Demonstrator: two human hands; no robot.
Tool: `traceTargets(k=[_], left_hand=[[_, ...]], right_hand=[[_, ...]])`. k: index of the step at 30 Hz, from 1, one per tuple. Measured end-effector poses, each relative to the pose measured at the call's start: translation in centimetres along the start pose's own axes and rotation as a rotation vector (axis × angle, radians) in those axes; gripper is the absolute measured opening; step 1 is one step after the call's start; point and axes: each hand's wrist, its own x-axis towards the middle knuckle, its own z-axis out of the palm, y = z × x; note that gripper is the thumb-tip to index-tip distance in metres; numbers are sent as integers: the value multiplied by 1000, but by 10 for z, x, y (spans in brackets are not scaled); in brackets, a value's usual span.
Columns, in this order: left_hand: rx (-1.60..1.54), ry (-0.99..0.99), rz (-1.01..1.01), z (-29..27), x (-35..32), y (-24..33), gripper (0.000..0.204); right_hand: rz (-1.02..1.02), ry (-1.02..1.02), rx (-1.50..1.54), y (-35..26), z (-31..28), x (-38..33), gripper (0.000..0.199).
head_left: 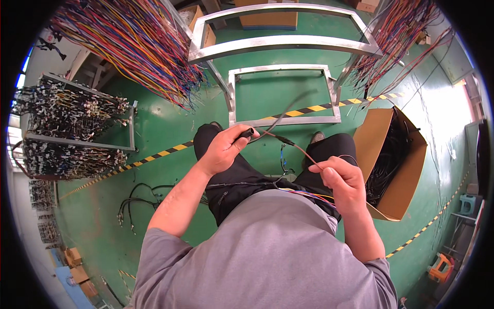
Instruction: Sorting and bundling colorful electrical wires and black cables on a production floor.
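Note:
Over my lap, my left hand (224, 149) is closed around a short black tube (247, 133), its open end facing right. My right hand (340, 177) pinches a thin reddish-brown wire (307, 154) between thumb and fingers. That wire runs up and left to a black section (284, 139), then on toward the tube. A grey strand (293, 106), blurred at its far end, rises beyond it; where it joins is unclear. Across my thighs lies a black cable (242, 184), with several coloured wires (309, 194) at the waist. My fingers partly hide the tube.
A metal frame (283, 120) stands ahead, with bundles of coloured wires (139, 46) hanging beside it. An open cardboard box (411, 185) of black cables sits at right. Racks of connectors (77, 136) stand left. Loose black cables (136, 201) lie on the green floor.

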Motion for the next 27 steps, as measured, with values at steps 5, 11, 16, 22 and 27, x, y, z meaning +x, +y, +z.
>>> traceTargets(k=[5, 11, 16, 22, 27], left_hand=[[40, -36, -9, -6, -6, -15, 30], [111, -96, 11, -12, -9, -32, 25], [239, -132, 66, -19, -8, -44, 22], [333, -122, 109, -27, -8, -62, 20], [355, -149, 118, -22, -6, -54, 21]], right_hand=[[-39, 8, -42, -10, -9, -10, 28], [-75, -24, 22, -16, -21, -22, 31], [-78, 5, 136, -19, -23, -27, 32], [-122, -67, 96, -27, -22, -24, 34], [-107, -49, 137, -21, -20, -23, 27]])
